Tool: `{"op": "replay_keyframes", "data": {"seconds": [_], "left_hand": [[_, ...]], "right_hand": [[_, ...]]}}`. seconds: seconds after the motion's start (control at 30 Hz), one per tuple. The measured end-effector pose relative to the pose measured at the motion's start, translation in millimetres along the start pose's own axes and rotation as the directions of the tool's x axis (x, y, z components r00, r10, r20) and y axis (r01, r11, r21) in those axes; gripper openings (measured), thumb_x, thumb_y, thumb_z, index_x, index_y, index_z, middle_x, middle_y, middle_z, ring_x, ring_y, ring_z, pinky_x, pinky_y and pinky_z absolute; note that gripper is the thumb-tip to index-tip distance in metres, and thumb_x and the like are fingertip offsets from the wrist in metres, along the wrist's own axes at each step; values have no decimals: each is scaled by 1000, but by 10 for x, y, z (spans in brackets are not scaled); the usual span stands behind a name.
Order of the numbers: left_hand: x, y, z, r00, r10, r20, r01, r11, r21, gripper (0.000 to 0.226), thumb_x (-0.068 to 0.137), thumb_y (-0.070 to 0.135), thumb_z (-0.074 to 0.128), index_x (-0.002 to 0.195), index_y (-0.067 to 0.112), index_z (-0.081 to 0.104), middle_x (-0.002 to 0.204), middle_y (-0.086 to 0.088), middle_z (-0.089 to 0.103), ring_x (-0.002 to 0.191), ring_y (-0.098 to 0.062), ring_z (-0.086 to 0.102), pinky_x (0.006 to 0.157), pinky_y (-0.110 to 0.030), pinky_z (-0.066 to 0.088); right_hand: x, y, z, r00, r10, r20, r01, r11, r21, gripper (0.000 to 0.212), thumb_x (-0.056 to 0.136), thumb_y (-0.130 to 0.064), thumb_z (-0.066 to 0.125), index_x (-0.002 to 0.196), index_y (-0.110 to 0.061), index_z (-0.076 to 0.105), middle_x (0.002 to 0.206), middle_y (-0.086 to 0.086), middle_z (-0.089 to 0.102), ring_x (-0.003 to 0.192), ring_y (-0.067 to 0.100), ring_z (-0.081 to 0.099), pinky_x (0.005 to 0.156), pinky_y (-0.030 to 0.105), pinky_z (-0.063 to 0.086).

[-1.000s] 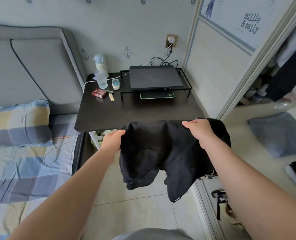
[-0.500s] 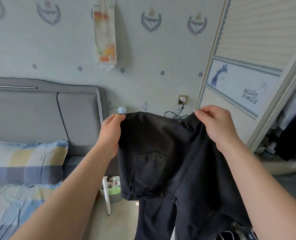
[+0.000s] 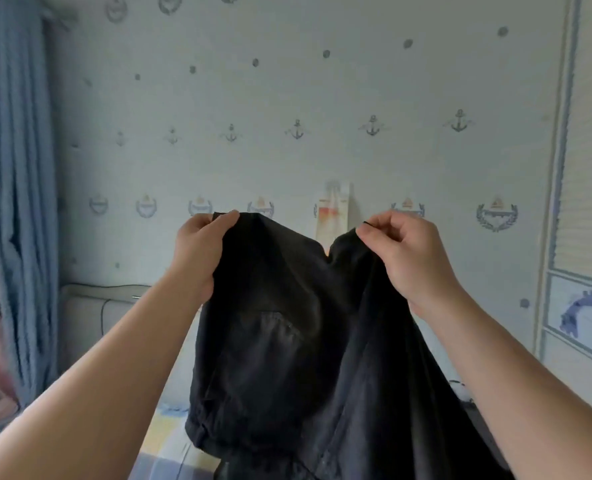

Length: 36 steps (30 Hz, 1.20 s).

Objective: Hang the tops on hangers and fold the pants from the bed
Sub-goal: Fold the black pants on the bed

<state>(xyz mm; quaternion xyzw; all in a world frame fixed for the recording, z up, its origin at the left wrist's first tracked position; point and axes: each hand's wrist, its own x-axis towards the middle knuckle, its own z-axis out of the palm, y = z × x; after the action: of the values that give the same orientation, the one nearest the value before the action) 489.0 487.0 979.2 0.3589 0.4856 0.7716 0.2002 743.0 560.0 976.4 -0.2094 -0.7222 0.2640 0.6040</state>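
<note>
Black pants [image 3: 287, 323] are up in the air, held spread by the waistband, with the legs hanging below the frame edge. A back pocket faces me. My left hand [image 3: 201, 251] grips the waistband's left corner, fingers [image 3: 230, 216] curled over the cloth. My right hand [image 3: 405, 258] pinches the right corner between thumb and curled fingers.

Behind the pants: anchor-print wall [image 3: 287, 98] and a hanging bag [image 3: 334, 209].
Left of the pants: headboard [image 3: 114, 306] and blue curtain [image 3: 20, 202].
Below the pants: the bed [image 3: 169, 434].
</note>
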Motion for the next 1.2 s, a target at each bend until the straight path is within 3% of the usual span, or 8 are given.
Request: {"op": "replay_keyframes", "data": {"seconds": [0.2,0.33,0.5,0.7,0.8,0.97,1.07,1.2], "left_hand": [[282,692,-718,993,-13,-119,22,997,75,25,80,20,82,101,7,75,92,-12,78,82,-29,76,80,-47,62],[312,815,-1100,968,-39,-247,70,990,122,20,83,14,77,101,5,76,98,-14,77,89,-33,74,85,-48,60],[228,772,-1635,943,-129,-308,157,985,67,25,95,6,60,118,2,67,112,-17,71,99,-32,70,82,-41,58],[104,445,-2408,908,-144,-395,212,968,136,34,101,2,47,130,7,65,130,-20,63,121,-35,60,111,-48,43],[20,207,-2772,881,-172,-441,279,941,191,32,98,1,44,118,4,69,113,-21,68,100,-32,67,95,-47,53],[-128,-283,-3203,836,-254,-486,400,888,225,35,91,-1,40,71,10,68,73,-9,61,66,-23,62,65,-33,55],[-176,-578,-3347,800,-280,-532,448,867,218,23,80,1,43,66,10,60,68,-8,51,57,-22,53,55,-26,49],[-194,-887,-3382,783,-261,-565,452,863,227,6,53,6,47,58,10,48,67,-7,34,50,-22,35,52,-26,30]], "right_hand": [[-72,-262,972,972,-34,230,-8,983,182,8,91,-22,72,84,-17,72,76,7,71,78,27,69,80,40,57],[-289,-268,1642,911,-64,406,-46,966,254,11,91,-19,70,81,-14,69,64,0,64,61,16,60,64,28,51],[-602,-133,2425,741,-102,664,-105,959,264,12,91,-20,71,80,-20,66,64,-4,59,62,12,54,68,34,49],[-1083,195,3279,468,-191,863,-55,968,244,17,92,-18,68,81,-31,65,69,-11,67,64,4,61,68,20,50],[-1155,408,3647,399,-206,894,-148,947,284,13,89,-8,67,85,-20,71,77,-4,74,70,12,66,71,24,52],[-1155,832,4341,487,-176,856,-252,910,330,28,86,-15,74,109,-29,63,96,-11,69,88,3,64,83,21,47],[-1264,1054,4741,229,-254,940,-256,916,310,71,82,-28,77,142,-44,42,138,-15,48,126,2,44,103,25,35],[-1498,1212,5184,-111,-308,945,-385,890,245,57,82,-23,74,127,-51,53,128,-30,52,111,-19,49,81,3,40]]}}
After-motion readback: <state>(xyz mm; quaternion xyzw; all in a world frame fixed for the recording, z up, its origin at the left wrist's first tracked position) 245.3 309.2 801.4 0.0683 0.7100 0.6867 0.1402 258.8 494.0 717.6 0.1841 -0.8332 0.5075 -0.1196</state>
